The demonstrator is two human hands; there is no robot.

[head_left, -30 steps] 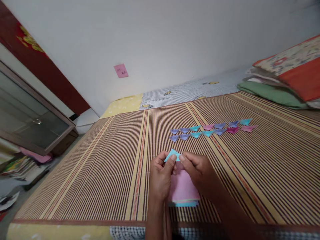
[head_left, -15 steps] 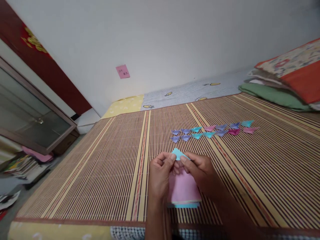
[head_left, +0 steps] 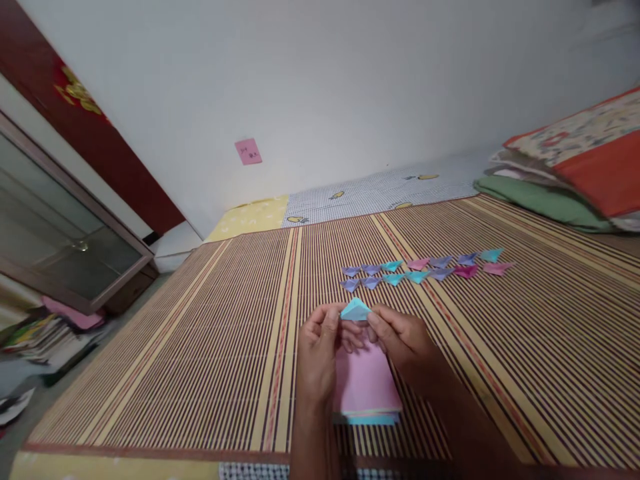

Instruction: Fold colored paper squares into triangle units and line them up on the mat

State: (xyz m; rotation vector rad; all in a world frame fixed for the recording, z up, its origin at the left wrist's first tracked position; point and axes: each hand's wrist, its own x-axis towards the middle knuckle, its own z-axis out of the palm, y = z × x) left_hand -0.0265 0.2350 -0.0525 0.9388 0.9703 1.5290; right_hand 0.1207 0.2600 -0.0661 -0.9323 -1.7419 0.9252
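Pinching opposite corners of the blue paper (head_left: 355, 310), each nearly closed, the left hand (head_left: 319, 347) and right hand (head_left: 406, 341) hold it near the pink-topped stack's (head_left: 367, 385) far end, seemingly keeping its folds taut.

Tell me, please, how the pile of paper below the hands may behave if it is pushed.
The paper pile will probably spread rather than move as one block: its near edges sit unevenly, blue showing beyond pink. It is likely light, made of thin sheets. Lying flat, it seems unlikely to roll.
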